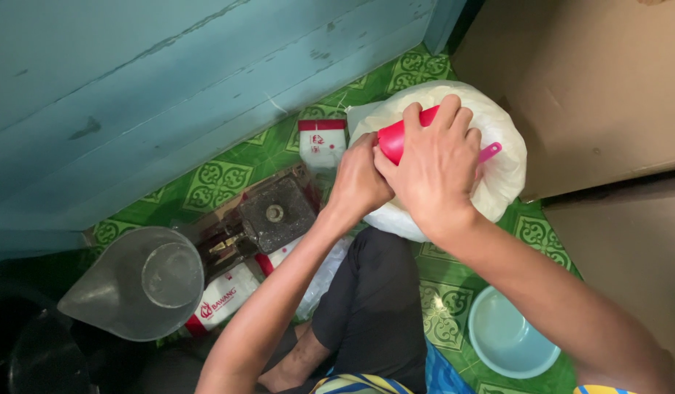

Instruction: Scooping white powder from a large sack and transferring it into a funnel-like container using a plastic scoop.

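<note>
The right hand (434, 169) is clamped over a red scoop (397, 137), fingers curled across its top. The scoop's pink handle (491, 152) sticks out to the right, so its long axis runs roughly left to right. The left hand (358, 182) is closed just beside it, touching the scoop's left end and the white bag (504, 157) underneath. The bag sits straight ahead on the green tiled floor (220, 179), against a cardboard box (593, 80). Nearer are a grey funnel (136, 288) at left and a pale bowl (509, 337) at right.

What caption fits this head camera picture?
Both hands, right hand and left hand, grip a red scoop over a white sack.
</note>
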